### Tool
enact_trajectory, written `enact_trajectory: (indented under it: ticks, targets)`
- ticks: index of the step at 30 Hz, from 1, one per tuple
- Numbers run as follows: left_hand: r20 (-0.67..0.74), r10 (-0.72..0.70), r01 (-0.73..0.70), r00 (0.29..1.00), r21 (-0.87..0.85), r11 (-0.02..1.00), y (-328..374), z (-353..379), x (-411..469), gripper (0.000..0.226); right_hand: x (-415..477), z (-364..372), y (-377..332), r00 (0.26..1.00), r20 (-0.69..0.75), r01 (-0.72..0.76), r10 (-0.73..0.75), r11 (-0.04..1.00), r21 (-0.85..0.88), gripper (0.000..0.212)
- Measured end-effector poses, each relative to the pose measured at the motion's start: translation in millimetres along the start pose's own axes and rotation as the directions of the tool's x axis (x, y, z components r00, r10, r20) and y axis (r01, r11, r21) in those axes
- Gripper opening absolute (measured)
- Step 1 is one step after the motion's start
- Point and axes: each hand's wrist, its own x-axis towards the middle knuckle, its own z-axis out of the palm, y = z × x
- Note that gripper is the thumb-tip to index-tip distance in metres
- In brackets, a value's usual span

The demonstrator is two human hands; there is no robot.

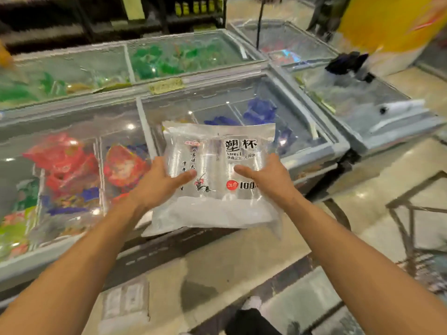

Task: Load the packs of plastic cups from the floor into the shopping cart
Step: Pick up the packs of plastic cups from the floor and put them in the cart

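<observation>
You hold one pack of plastic cups (pixel 217 165) in mid-air, printed face towards you. It is seen against the near edge of a glass-topped freezer (pixel 336 145). Your left hand (pixel 159 183) grips the pack's left side and your right hand (pixel 268 177) its right side, each thumb laid across the front, fingers hidden behind. Metal frame (pixel 408 213) at the right edge: blurred.

Head-worn camera, forward and downward.

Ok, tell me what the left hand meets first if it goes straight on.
The pack that the left hand holds; past it, probably the freezer lid, though depth is unclear.
</observation>
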Motion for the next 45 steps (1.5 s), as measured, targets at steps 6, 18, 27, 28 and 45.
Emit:
enact_trajectory:
  ticks: [6, 18, 27, 28, 45]
  targets:
    - [0.169, 0.194, -0.201, 0.966, 0.020, 0.979, 128, 109, 26, 0.073, -10, -135, 82, 0.973, -0.176, -0.140, 0.150, 0.988, 0.068, 0.092]
    - [0.566, 0.423, -0.523, 0.707, 0.017, 0.852, 278, 353, 23, 0.101, -112, -303, 237, 0.721, -0.487, -0.396, 0.493, 0.870, 0.294, 0.116]
    - [0.776, 0.456, -0.616, 0.436, -0.112, 0.780, 347, 485, -44, 0.103, -207, -365, 308, 0.445, -0.598, -0.525, 0.667, 0.735, 0.429, 0.119]
    - [0.792, 0.442, -0.627, 0.422, -0.097, 0.773, 355, 493, -55, 0.106, -218, -372, 313, 0.423, -0.597, -0.539, 0.681, 0.719, 0.439, 0.120]
    - [0.843, 0.428, -0.600, 0.327, -0.165, 0.783, 477, 713, -227, 0.099, -340, -565, 479, 0.265, -0.618, -0.637, 0.741, 0.615, 0.465, 0.122]
